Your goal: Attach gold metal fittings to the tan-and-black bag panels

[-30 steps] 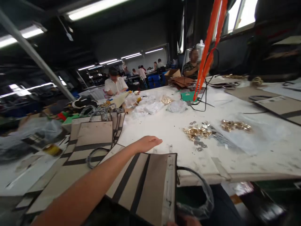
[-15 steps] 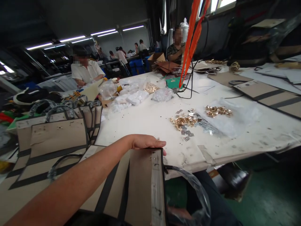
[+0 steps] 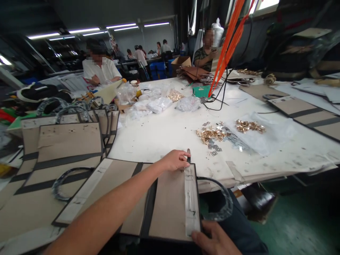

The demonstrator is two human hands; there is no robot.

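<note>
A flat beige bag with black stripes lies in front of me at the near edge of the white table. Its black handle, wrapped in clear plastic, hangs over the edge. My left hand rests on the bag's far top corner, its fingers curled round a small dark tool that sticks up beside the hand. At the bag's near corner my right hand presses down; its fingers are partly cut off by the frame.
More striped bags are stacked at the left. Small gold metal fittings and a second heap lie mid-table. Plastic packets, a green box and orange straps stand farther back. Other people sit at the far side.
The bag now lies flatter on the table. My left hand has closed at its far corner around a small tool. My right hand has come into view at the near corner.
</note>
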